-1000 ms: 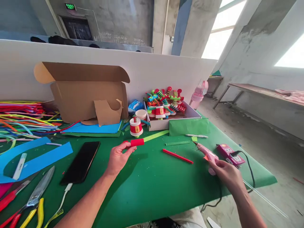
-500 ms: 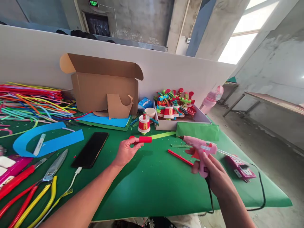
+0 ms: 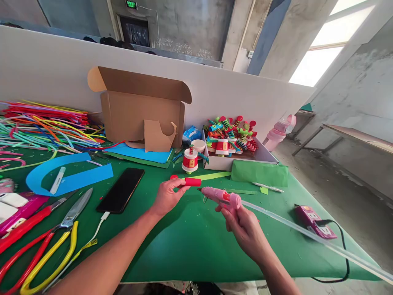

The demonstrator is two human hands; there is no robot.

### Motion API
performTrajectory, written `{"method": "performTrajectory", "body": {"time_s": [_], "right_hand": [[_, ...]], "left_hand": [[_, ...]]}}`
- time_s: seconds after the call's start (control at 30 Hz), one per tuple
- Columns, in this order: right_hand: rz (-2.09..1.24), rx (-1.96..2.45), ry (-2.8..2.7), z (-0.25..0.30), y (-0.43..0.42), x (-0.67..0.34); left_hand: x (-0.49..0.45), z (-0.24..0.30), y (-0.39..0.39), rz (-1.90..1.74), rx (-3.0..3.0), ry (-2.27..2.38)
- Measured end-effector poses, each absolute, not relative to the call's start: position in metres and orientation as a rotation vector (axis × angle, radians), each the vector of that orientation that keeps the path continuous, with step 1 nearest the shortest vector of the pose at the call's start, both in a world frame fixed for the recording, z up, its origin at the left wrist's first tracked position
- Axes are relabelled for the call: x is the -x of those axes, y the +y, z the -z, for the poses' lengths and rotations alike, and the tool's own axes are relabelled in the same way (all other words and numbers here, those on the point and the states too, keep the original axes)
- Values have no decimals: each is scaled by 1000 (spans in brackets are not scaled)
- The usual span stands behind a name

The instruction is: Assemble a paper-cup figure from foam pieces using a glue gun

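Observation:
Between the thumb and fingers of my left hand [image 3: 168,197] is a small red paper tube [image 3: 193,182], lying level above the green table. My right hand [image 3: 244,229] grips a pink hot glue gun [image 3: 219,196], its nozzle pointing left, close to the tube's right end. Whether the tip touches the tube I cannot tell. A long clear glue stick [image 3: 294,225] sticks out of the gun's back. Just behind the tube stands a white paper cup figure [image 3: 190,161] with a red band and dark spring-like arms.
A box [image 3: 227,163] of finished cup figures stands behind, near a pink bottle [image 3: 278,133]. A cardboard box [image 3: 141,110], pipe cleaners [image 3: 46,127], a phone [image 3: 123,190] and scissors [image 3: 73,213] are leftward. A purple power strip [image 3: 315,221] lies right, with a black cord.
The glue gun has moved left and turned, bringing its nozzle close to the red tube. My left hand still holds the tube, and the view has shifted slightly.

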State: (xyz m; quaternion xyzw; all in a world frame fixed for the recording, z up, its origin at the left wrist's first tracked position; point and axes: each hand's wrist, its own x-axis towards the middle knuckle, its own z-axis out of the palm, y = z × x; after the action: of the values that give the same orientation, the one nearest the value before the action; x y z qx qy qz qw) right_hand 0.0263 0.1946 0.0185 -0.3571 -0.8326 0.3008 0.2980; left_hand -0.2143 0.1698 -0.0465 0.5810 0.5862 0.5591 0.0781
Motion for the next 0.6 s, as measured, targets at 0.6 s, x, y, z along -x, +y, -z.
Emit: {"method": "performTrajectory", "body": {"time_s": [0.6], "right_hand": [[-819, 968, -2241, -9, 196, -16]], "left_hand": [[213, 45, 170, -1629, -1631, 1747]]}}
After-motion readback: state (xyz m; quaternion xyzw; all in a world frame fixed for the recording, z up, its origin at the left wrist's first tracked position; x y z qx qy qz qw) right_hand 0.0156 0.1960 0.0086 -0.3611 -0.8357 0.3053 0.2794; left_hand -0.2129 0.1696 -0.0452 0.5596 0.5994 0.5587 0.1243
